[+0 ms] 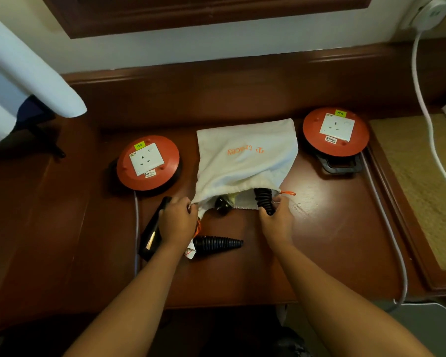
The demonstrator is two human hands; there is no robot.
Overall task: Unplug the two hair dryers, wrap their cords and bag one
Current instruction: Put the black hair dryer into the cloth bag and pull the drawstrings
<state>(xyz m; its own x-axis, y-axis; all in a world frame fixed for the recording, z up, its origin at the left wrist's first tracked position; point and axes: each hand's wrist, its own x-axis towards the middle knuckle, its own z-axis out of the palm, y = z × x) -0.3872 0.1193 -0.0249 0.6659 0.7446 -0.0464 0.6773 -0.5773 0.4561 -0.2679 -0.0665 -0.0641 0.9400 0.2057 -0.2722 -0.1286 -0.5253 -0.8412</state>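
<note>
A white drawstring bag (245,155) with orange lettering lies on the wooden table (332,228), its mouth toward me. My left hand (178,222) pinches the left edge of the bag's mouth. My right hand (276,217) holds the right edge, touching a black coiled cord (264,198) that sticks out of the opening. A black plug (223,204) also shows in the mouth. The second black hair dryer (152,233) lies on the table under my left hand, its coiled cord (216,244) stretched to the right.
Two orange cable reels with white sockets sit on the table, one at the left (147,163) and one at the back right (335,131). White cables run off the table's edges. A woven mat (417,181) lies to the right. A white lampshade (23,68) hangs at far left.
</note>
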